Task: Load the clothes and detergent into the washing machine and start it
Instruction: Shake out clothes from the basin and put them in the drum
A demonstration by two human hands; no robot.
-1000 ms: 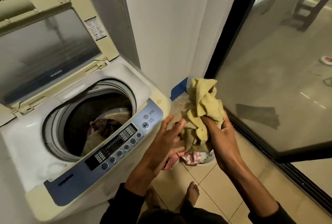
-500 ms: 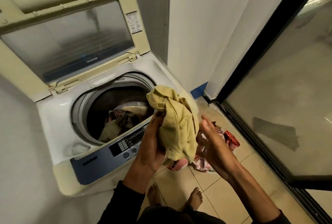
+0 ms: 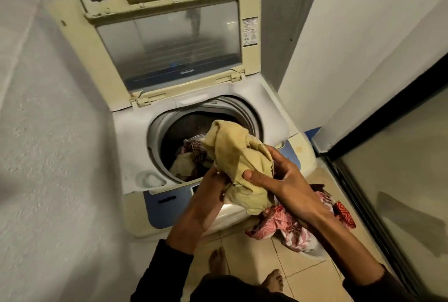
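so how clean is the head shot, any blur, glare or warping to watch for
Head view: dim, warm light; wide-angle bending bows the lid and walls; the left wall is smeared by motion blur; soft reflections haze the lid's window and the glass door; the drum interior is dark; the yellow cloth and both hands, left and right, are fairly sharp.

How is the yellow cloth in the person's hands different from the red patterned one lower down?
The yellow cloth is plain, while the red patterned cloth carries pale markings. Both the left hand and the right hand grip the yellow cloth over the washer opening; the patterned one lies low beside the machine, ungripped. Both are crumpled.
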